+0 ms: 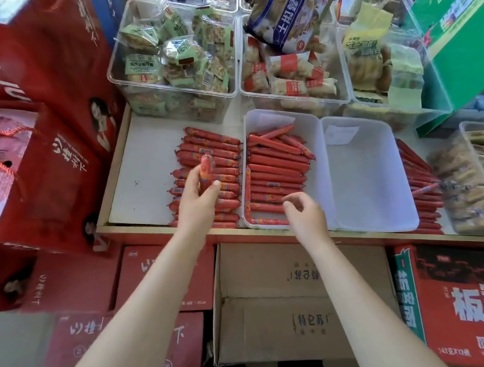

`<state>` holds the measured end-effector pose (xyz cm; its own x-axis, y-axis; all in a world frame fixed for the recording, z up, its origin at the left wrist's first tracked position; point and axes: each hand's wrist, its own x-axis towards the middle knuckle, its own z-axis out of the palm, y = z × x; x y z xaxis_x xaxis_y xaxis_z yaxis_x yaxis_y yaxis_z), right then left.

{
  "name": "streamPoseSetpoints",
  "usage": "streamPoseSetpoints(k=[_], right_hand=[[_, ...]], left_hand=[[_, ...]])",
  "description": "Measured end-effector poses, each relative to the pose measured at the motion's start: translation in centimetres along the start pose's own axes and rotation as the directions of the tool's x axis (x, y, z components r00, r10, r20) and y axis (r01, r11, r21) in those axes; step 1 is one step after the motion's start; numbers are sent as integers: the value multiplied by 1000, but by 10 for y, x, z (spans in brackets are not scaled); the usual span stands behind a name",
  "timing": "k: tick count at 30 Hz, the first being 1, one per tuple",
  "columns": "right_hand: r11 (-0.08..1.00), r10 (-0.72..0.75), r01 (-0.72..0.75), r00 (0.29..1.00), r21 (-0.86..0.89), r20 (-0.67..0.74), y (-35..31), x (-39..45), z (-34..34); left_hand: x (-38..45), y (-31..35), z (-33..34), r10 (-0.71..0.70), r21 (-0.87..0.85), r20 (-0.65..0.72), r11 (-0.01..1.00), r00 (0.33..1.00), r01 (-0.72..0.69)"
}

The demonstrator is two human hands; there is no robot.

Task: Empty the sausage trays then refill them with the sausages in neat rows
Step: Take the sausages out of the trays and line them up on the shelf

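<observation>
left hand (197,189) grips sausage (206,172) | right hand (303,215) over tray (318,154)

sausage pile (208,181) left of tray (317,130) (part-filled), empty tray (369,179) right

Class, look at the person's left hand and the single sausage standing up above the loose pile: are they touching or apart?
Touching. The head view shows the left hand pinching the upright sausage, thumb and fingers wrapped round its lower part.
</observation>
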<state>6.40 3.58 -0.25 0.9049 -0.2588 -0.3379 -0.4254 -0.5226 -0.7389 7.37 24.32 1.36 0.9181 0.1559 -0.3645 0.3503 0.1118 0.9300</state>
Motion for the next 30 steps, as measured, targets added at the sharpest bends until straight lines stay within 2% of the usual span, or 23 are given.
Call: streamPoseSetpoints(k=[1,2,3,4,5,6,7,11,13,17,22,26,28,30], right_hand=[[995,-17,15,1000,-101,-20,4,10,-1],[982,-22,20,1000,-190,-9,9,20,-1],[964,-17,22,1000,-264,21,12,29,1],[945,0,19,998,-326,58,16,38,3],[925,29,9,995,-379,94,19,45,5],[904,61,-2,990,-428,125,22,51,7],[883,94,-11,984,-470,152,25,56,8],[830,138,12,964,-557,226,35,67,9],[819,117,34,967,-573,224,38,71,9],[744,118,47,973,-666,200,38,82,13],[681,197,26,956,-732,217,39,88,22],[691,160,66,957,-720,241,37,91,19],[691,145,119,943,-713,299,37,92,14],[738,164,138,913,-660,374,39,94,9]], left_hand=[[13,-2,-6,60,140,9,988,998,-61],[28,-6,-11,124,333,34,934,992,-129],[42,-11,-15,171,560,77,808,982,-184],[55,-19,-18,175,751,125,627,977,-208],[64,-25,-18,152,865,165,453,975,-217],[71,-32,-17,123,916,192,333,974,-223],[76,-38,-14,95,935,221,263,971,-238],[77,-75,-6,-49,943,321,108,946,-314],[76,-89,-7,-35,946,322,58,946,-320],[77,-98,-4,24,952,305,26,952,-306],[75,-107,2,81,965,250,60,965,-255],[73,-112,0,100,965,251,50,963,-257],[80,-108,3,96,966,250,48,963,-255],[89,-104,6,54,968,244,47,968,-247]])
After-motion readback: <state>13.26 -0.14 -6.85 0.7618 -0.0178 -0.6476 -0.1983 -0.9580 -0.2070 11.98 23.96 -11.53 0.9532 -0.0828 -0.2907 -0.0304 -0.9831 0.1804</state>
